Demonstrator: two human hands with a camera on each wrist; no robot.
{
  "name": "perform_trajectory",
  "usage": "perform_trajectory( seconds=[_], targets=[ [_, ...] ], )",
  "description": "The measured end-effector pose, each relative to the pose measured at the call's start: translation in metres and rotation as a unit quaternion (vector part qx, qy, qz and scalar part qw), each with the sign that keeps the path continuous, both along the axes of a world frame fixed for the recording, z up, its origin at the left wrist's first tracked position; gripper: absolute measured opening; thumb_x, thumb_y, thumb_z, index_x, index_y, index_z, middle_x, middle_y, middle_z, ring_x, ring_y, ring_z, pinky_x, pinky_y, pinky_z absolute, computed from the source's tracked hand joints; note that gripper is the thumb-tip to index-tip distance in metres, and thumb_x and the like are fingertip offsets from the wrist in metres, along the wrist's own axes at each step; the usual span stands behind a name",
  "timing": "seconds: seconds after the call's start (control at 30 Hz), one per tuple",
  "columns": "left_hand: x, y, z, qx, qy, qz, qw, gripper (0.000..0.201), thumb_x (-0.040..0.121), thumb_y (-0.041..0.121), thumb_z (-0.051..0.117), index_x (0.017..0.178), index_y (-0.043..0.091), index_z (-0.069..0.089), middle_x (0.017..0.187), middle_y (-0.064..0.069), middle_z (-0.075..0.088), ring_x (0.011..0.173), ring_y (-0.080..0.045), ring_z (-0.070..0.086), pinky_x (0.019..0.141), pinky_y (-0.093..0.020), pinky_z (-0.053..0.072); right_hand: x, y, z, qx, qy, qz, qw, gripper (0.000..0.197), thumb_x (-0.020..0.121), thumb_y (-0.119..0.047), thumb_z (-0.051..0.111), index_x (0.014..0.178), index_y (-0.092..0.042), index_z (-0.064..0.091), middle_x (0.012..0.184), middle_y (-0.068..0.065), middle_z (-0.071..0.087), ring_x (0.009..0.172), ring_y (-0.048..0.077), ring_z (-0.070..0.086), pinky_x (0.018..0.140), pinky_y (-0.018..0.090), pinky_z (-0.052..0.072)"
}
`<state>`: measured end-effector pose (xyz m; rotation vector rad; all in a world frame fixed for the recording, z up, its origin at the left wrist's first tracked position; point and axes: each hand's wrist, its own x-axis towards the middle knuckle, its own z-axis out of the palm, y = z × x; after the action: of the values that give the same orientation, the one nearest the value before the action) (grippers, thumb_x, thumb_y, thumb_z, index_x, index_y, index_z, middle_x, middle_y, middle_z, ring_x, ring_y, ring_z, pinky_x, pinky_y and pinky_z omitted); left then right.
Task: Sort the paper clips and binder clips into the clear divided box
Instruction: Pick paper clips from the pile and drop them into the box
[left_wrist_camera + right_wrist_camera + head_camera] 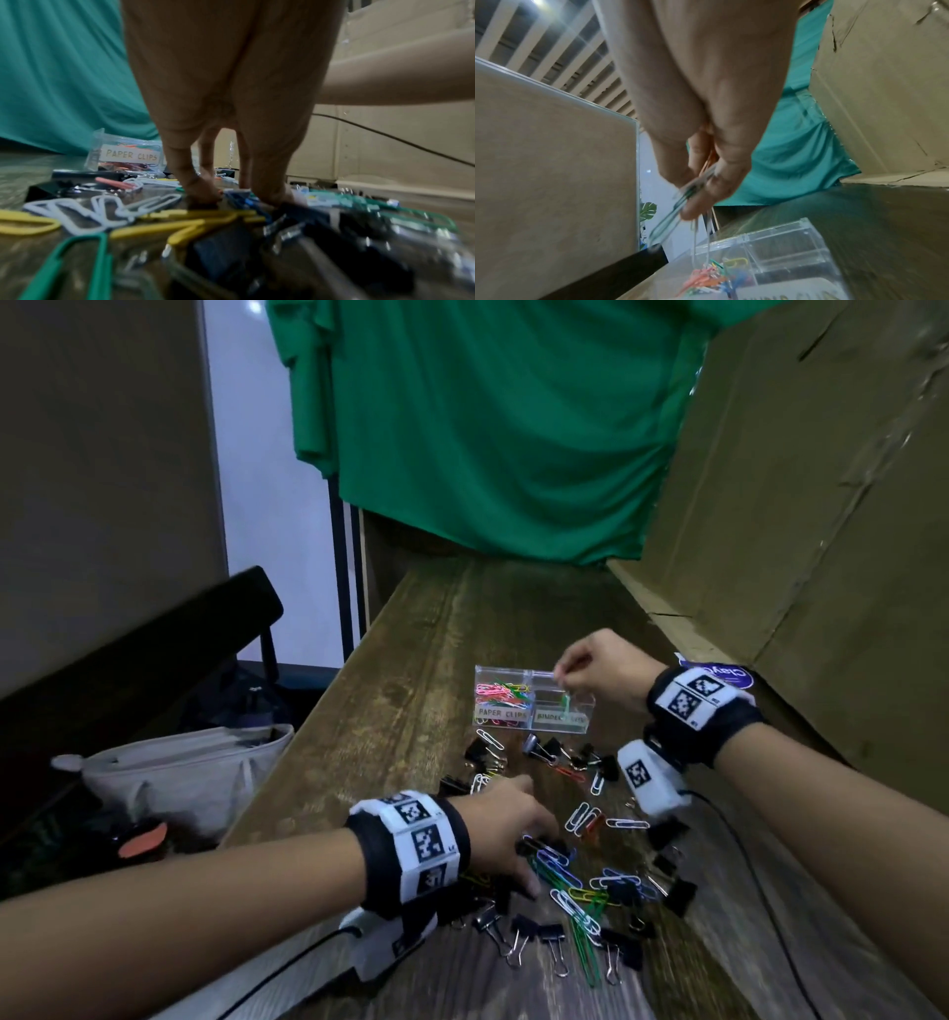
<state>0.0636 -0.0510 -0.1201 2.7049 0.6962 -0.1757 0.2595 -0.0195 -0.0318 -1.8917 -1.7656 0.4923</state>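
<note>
1. Paper clips (565, 875) and black binder clips (552, 934) lie scattered flat on the wooden table (411, 690), pointing every which way; no common axis.
2. Clear divided box (531, 695) sits on the table just beyond the pile, long axis running left-right across the person's view, labels facing the person.
3. Left compartment, labelled "PAPER CLIPS" (131, 155), holds a heap of coloured clips (706, 278). The compartments on the right look mostly bare in the right wrist view; the head view shows something green near the front right wall, too small to identify.
4. Right hand (606, 670) is directly above the box, over its right half. Fingers (700, 205) and thumb pinch a small bunch of paper clips (670, 221): green-and-white ones, long axes slanting down-left from the fingertips, plus pale ones hanging nearly straight down toward the paper-clip compartment. Exact count not readable, blurred.
5. Left hand (506, 829) is down in the pile, nearer the person than the box. Fingertips (205, 194) touch the table among blue clips (239, 198) and a black binder clip. Cannot tell whether it actually grips anything.
6. Hands well apart: right one raised over the box, left one low on the pile.
7. White clips (102, 209), yellow clips (180, 221) and a green clip (77, 257) lie on the wrist side of the left fingers, long axes roughly crosswise.
</note>
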Motion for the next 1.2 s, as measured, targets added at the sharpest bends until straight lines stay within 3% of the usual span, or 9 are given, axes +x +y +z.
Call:
perform_trajectory(
  seconds=[0.13, 0.3, 0.5, 0.6, 0.7, 0.8, 0.97, 1.1, 1.2],
  targets=[
    [0.005, -0.003, -0.001, 0.021, -0.025, -0.040, 0.999, 0.048, 0.066, 0.029, 0.082, 0.108, 0.010, 0.070, 0.106, -0.016, 0.058, 0.101, -0.029, 0.054, 0.084, -0.035, 0.050, -0.020, 0.042, -0.004, 0.079, 0.037, -0.053, 0.995, 0.011, 0.087, -0.007, 0.063, 0.093, -0.002, 0.070, 0.085, 0.005, 0.067, 0.068, 0.006, 0.060, 0.053, 0.010, 0.045],
    [0.003, 0.003, -0.009, 0.014, -0.074, -0.054, 0.996, 0.019, 0.064, 0.014, 0.081, 0.078, 0.006, 0.071, 0.080, -0.014, 0.066, 0.078, -0.030, 0.061, 0.071, -0.040, 0.054, -0.036, 0.082, -0.026, 0.074, -0.014, -0.078, 0.994, 0.011, 0.086, -0.004, 0.063, 0.091, -0.002, 0.072, 0.088, 0.009, 0.070, 0.078, 0.014, 0.060, 0.070, 0.023, 0.045],
    [0.006, 0.000, -0.004, 0.015, -0.055, -0.095, 0.994, 0.011, 0.071, -0.008, 0.065, 0.081, -0.002, 0.067, 0.078, -0.020, 0.070, 0.079, -0.031, 0.065, 0.070, -0.034, 0.051, -0.035, 0.085, -0.042, -0.009, -0.117, -0.010, 0.993, 0.012, 0.077, -0.001, 0.073, 0.090, -0.003, 0.073, 0.098, 0.014, 0.072, 0.093, 0.024, 0.067, 0.087, 0.034, 0.055],
    [0.002, 0.002, 0.001, -0.017, -0.065, -0.094, 0.993, 0.012, 0.074, 0.002, 0.071, 0.085, 0.000, 0.065, 0.082, -0.018, 0.068, 0.080, -0.026, 0.063, 0.069, -0.029, 0.044, -0.035, 0.078, -0.044, -0.020, -0.156, 0.021, 0.987, 0.016, 0.076, -0.003, 0.075, 0.091, -0.005, 0.073, 0.103, 0.011, 0.071, 0.098, 0.023, 0.066, 0.089, 0.036, 0.056],
    [-0.002, 0.010, 0.009, 0.018, -0.050, -0.095, 0.994, 0.046, 0.066, 0.031, 0.081, 0.105, 0.011, 0.066, 0.102, -0.012, 0.059, 0.094, -0.021, 0.051, 0.076, -0.026, 0.040, -0.035, 0.071, -0.038, -0.008, -0.164, 0.042, 0.986, 0.018, 0.078, -0.003, 0.073, 0.095, -0.006, 0.073, 0.103, 0.011, 0.072, 0.099, 0.023, 0.066, 0.089, 0.032, 0.054],
    [-0.007, 0.011, 0.011, 0.024, 0.010, -0.081, 0.996, 0.067, 0.057, 0.036, 0.085, 0.118, 0.020, 0.062, 0.111, -0.008, 0.053, 0.105, -0.024, 0.048, 0.088, -0.034, 0.046, -0.033, 0.058, -0.027, 0.010, -0.166, 0.054, 0.985, 0.017, 0.080, -0.007, 0.071, 0.097, -0.009, 0.072, 0.102, 0.010, 0.070, 0.097, 0.021, 0.064, 0.084, 0.030, 0.053],
    [-0.006, 0.007, 0.007, -0.003, -0.042, -0.076, 0.996, 0.036, 0.066, 0.024, 0.083, 0.097, 0.008, 0.071, 0.096, -0.015, 0.067, 0.089, -0.025, 0.062, 0.072, -0.020, 0.041, -0.036, 0.011, -0.007, 0.044, -0.195, 0.095, 0.975, 0.015, 0.085, -0.007, 0.063, 0.096, -0.012, 0.072, 0.095, 0.004, 0.065, 0.086, 0.016, 0.061, 0.081, 0.031, 0.055],
    [-0.004, 0.002, 0.008, -0.001, -0.050, -0.053, 0.997, 0.022, 0.068, -0.002, 0.073, 0.089, 0.003, 0.070, 0.082, -0.016, 0.071, 0.074, -0.021, 0.062, 0.066, -0.022, 0.041, -0.033, -0.038, -0.015, -0.140, -0.267, 0.164, 0.939, 0.016, 0.081, -0.027, 0.070, 0.097, -0.024, 0.069, 0.077, -0.012, 0.061, 0.076, 0.013, 0.061, 0.071, 0.031, 0.053],
    [-0.002, -0.003, 0.009, -0.008, -0.026, -0.035, 0.999, 0.023, 0.072, -0.010, 0.063, 0.092, 0.001, 0.067, 0.084, -0.017, 0.071, 0.072, -0.012, 0.056, 0.066, -0.021, 0.040, -0.027, -0.069, -0.039, -0.247, -0.293, 0.204, 0.901, 0.051, 0.070, -0.036, 0.079, 0.116, -0.021, 0.061, 0.089, -0.011, 0.060, 0.089, 0.017, 0.057, 0.078, 0.027, 0.043]
  ],
)
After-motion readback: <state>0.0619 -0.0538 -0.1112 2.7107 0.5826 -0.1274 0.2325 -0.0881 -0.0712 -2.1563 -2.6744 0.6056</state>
